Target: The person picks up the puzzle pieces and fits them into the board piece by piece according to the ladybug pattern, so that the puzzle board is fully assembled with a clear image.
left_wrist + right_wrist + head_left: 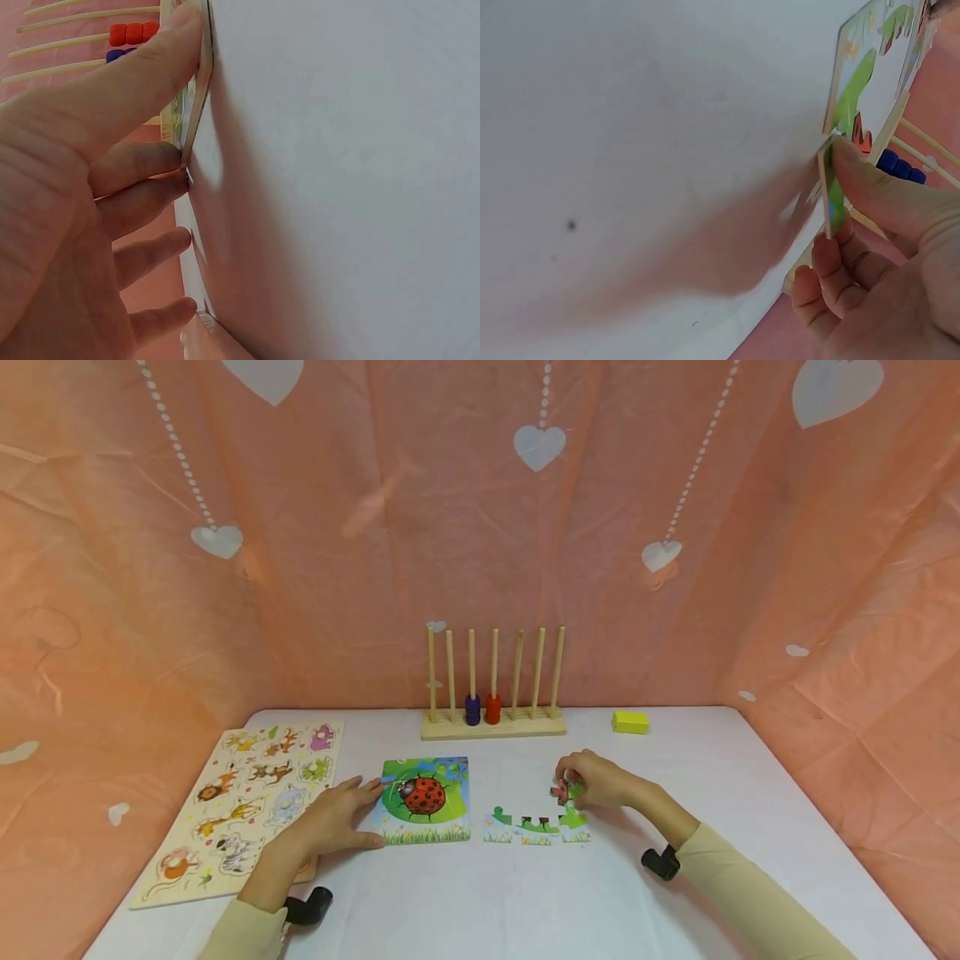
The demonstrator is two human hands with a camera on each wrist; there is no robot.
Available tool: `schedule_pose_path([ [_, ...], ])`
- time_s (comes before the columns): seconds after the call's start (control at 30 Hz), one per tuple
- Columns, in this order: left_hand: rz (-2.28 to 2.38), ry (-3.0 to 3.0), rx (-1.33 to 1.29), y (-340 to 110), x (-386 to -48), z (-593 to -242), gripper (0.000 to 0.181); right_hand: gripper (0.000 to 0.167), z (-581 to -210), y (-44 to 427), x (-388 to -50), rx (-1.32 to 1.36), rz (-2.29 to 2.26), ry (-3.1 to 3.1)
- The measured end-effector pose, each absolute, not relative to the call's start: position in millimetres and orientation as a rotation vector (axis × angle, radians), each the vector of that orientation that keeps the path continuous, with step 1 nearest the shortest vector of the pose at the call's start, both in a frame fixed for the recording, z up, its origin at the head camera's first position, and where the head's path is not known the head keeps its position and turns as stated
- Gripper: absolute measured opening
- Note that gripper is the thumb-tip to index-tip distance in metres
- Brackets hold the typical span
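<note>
My left hand (335, 817) rests along the left edge of a square ladybug picture board (454, 810), its thumb and fingertips touching the edge. In the left wrist view that thumb (131, 86) lies on the board's side, with the other fingers spread out. My right hand (597, 779) pinches a jigsaw puzzle piece (828, 187), green and red, between thumb and fingertips. Right below it on the white table is a bottom row of puzzle pieces: a left corner (498, 827), a middle piece (537, 831) and a right corner (574, 827), with gaps between the first two.
A wooden animal peg puzzle (247, 810) lies at the left. Behind stands a wooden peg rack (495, 728) with upright rods, purple beads (472, 710) and red beads (492, 709). A yellow block (630, 722) sits at the back right. Pink cloth hangs around the table (480, 902).
</note>
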State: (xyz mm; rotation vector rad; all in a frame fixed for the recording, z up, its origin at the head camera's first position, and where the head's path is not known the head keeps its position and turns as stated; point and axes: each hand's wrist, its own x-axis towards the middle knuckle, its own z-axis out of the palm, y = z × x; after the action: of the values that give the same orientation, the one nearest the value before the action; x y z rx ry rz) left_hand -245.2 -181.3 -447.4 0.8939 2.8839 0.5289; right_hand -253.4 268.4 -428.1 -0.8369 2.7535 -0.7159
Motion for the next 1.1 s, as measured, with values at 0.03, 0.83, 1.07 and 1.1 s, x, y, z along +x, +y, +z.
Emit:
schedule_pose_path([
  [0.03,0.530,2.884,0.895,-181,-245,-448,0.084,0.036,-428,269,-254,-0.842,-0.724,2.749],
  [0.83,0.531,2.872,0.917,-180,-242,-443,0.085,0.014,-408,159,-290,-1.121,-0.812,2.640],
  [1.07,0.531,2.873,0.911,-180,-243,-443,0.084,0.014,-410,113,-290,-1.141,-0.755,2.607],
  [1.1,0.530,2.874,0.916,-180,-243,-443,0.084,0.014,-411,108,-290,-1.137,-0.749,2.609],
])
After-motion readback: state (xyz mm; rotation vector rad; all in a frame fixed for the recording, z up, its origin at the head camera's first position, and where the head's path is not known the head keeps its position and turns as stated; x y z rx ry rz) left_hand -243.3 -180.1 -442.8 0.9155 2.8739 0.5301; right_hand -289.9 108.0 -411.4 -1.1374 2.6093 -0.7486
